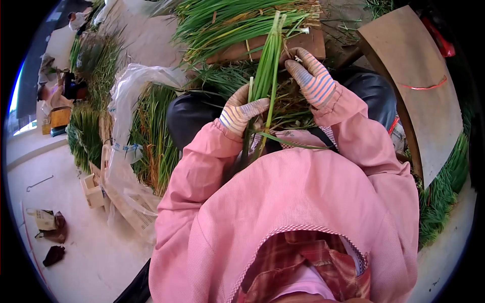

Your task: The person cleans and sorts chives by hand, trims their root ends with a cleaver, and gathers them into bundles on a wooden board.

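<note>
The left hand (238,109), in a striped knit glove, grasps the bunch (268,65), thumb laid across it; the right hand (314,77), in a like glove with soiled fingertips, has its fingers bent in just beside the bunch's upper part; whether they pinch the thin brown strands there I cannot tell. The bunch is slim, smooth, green stalks; its long axis runs away from the body, leaning a little right; the pale, whitish ends point outward past both hands' fingers, the green leafy ends down towards the lap below the left fingers.

Beyond the fingers, a pile (237,25) of long green blades, some yellowed, lies crosswise on a flat brown board (232,54); left of the left fingers, a crinkled clear plastic bag (124,96) holds upright stalks (156,129), green and straw-brown; farther left and nearer the body is a pale box (92,191); right of the right fingers, a smooth curved panel (429,101) carries a red string (427,86).
</note>
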Demonstrator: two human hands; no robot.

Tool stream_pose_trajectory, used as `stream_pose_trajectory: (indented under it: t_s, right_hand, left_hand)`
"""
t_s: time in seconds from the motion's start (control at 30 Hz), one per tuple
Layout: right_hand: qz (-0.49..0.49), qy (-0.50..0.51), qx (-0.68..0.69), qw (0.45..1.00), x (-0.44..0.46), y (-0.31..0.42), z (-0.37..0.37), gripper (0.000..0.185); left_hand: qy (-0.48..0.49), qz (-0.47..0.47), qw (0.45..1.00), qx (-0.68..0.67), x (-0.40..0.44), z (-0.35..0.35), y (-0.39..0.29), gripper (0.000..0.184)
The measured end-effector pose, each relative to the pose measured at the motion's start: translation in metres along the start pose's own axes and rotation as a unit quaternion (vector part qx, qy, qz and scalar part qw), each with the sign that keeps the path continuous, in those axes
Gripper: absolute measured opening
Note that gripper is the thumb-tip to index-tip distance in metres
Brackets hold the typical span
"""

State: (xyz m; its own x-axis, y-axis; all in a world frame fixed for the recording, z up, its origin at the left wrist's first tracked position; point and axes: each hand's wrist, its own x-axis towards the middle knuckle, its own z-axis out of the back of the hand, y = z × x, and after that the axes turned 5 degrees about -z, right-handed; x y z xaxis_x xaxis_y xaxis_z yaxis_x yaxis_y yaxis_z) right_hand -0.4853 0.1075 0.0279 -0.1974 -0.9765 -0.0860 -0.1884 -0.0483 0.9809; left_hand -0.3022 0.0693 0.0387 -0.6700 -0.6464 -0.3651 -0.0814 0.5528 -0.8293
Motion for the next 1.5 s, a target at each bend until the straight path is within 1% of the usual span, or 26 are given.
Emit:
stream_pose_trajectory:
  t_s: [0.03, 0.07, 0.13, 0.17, 0.2, 0.27, 0.3, 0.33, 0.4, 0.5, 0.53, 0.67, 0.73, 0.77, 0.83, 0.93, 1.0, 1.07, 1.13, 1.17, 1.2, 1.33, 1.37, 1.4, 1.43, 1.5]
  right_hand:
    - [0.018, -0.044, 0.047, 0.998, 0.005, -0.006, -0.004, 0.020]
    - [0.020, -0.046, 0.047, 0.998, 0.006, -0.005, -0.001, 0.020]
    - [-0.140, -0.059, 0.169, 0.974, 0.007, -0.003, 0.006, 0.020]
    - [-0.154, -0.056, 0.173, 0.971, 0.009, -0.005, 0.008, 0.029]
    - [-0.156, -0.054, 0.176, 0.971, 0.013, -0.008, 0.006, 0.029]
    - [-0.040, -0.028, 0.060, 0.997, 0.020, -0.014, -0.002, 0.041]
    - [-0.066, -0.004, 0.018, 0.998, 0.024, -0.015, -0.005, 0.049]
    - [-0.089, 0.066, 0.039, 0.993, 0.022, -0.013, -0.002, 0.049]
    - [-0.089, 0.091, 0.057, 0.990, 0.023, -0.017, -0.002, 0.048]
    - [-0.098, 0.131, 0.028, 0.986, 0.020, -0.025, 0.003, 0.044]
    - [-0.101, 0.130, 0.029, 0.986, 0.017, -0.027, 0.003, 0.044]
    - [-0.226, 0.191, 0.064, 0.953, 0.011, -0.030, 0.000, 0.025]
    - [-0.123, 0.181, 0.009, 0.976, 0.014, -0.046, 0.005, 0.024]
    - [-0.125, 0.178, 0.010, 0.976, 0.013, -0.044, 0.006, 0.024]
    - [-0.215, 0.182, -0.052, 0.958, 0.010, -0.039, 0.008, 0.028]
    - [-0.276, 0.199, -0.025, 0.940, 0.011, -0.026, 0.004, 0.024]
    - [-0.291, 0.218, -0.003, 0.932, 0.013, -0.033, 0.005, 0.024]
    - [-0.296, 0.221, -0.015, 0.929, 0.013, -0.035, 0.004, 0.023]
    - [-0.267, 0.229, -0.057, 0.934, 0.021, -0.048, 0.004, 0.021]
    - [-0.161, 0.225, -0.213, 0.937, 0.025, -0.051, 0.004, 0.022]
    - [-0.048, 0.213, -0.363, 0.906, 0.027, -0.053, 0.004, 0.022]
    - [-0.049, 0.193, -0.526, 0.827, 0.040, -0.069, 0.002, 0.028]
    - [-0.045, 0.163, -0.542, 0.823, 0.046, -0.090, 0.009, 0.029]
    - [-0.086, 0.151, -0.575, 0.799, 0.047, -0.088, 0.014, 0.029]
    - [-0.057, 0.072, -0.597, 0.797, 0.045, -0.125, 0.030, 0.029]
    - [-0.127, 0.082, -0.634, 0.758, 0.041, -0.138, 0.047, 0.027]
  left_hand:
    - [-0.022, 0.000, 1.000, 0.003, 0.001, 0.003, 0.003, 0.037]
    - [-0.044, 0.000, 0.999, 0.006, 0.001, 0.003, 0.004, 0.036]
    - [-0.045, -0.026, 0.998, -0.019, -0.003, 0.001, 0.006, 0.035]
    - [-0.067, -0.026, 0.997, 0.008, -0.005, 0.006, 0.010, 0.033]
    - [-0.090, -0.026, 0.995, 0.036, -0.007, 0.011, 0.014, 0.031]
    - [-0.073, -0.025, 0.995, 0.064, -0.014, 0.012, 0.018, 0.028]
    - [-0.075, -0.023, 0.995, 0.065, -0.017, 0.013, 0.020, 0.028]
    - [-0.055, -0.010, 0.995, 0.081, -0.019, 0.015, 0.023, 0.027]
    - [-0.033, 0.004, 0.995, 0.096, -0.022, 0.015, 0.024, 0.027]
    - [-0.027, -0.005, 0.999, 0.037, -0.020, 0.016, 0.019, 0.023]
    - [-0.055, -0.041, 0.996, 0.058, -0.015, 0.016, 0.019, 0.029]
    - [-0.034, -0.044, 0.989, 0.134, 0.008, -0.003, 0.018, 0.036]
    - [-0.038, -0.050, 0.989, 0.133, 0.013, -0.003, 0.022, 0.036]
    - [-0.050, -0.029, 0.991, 0.119, 0.012, -0.005, 0.021, 0.036]
    - [-0.060, 0.004, 0.996, 0.066, 0.012, -0.004, 0.026, 0.033]
    - [-0.064, -0.022, 0.996, 0.051, 0.012, 0.005, 0.037, 0.028]
    - [-0.084, -0.012, 0.996, 0.037, 0.008, 0.009, 0.036, 0.024]
    - [-0.128, 0.015, 0.989, -0.070, 0.006, 0.012, 0.039, 0.025]
    - [-0.130, 0.026, 0.989, -0.065, 0.003, 0.018, 0.041, 0.026]
    - [-0.134, 0.052, 0.989, -0.043, 0.001, 0.019, 0.039, 0.026]
    - [-0.137, 0.078, 0.987, -0.022, -0.002, 0.018, 0.036, 0.025]
    - [-0.160, 0.079, 0.984, -0.007, -0.011, 0.033, 0.037, 0.023]
    - [-0.157, 0.072, 0.985, 0.014, -0.019, 0.035, 0.032, 0.022]
    - [-0.165, 0.072, 0.984, 0.015, -0.026, 0.042, 0.029, 0.022]
    - [-0.145, 0.070, 0.987, -0.017, -0.034, 0.050, 0.025, 0.021]
    - [-0.119, 0.071, 0.989, -0.057, -0.050, 0.059, 0.018, 0.025]
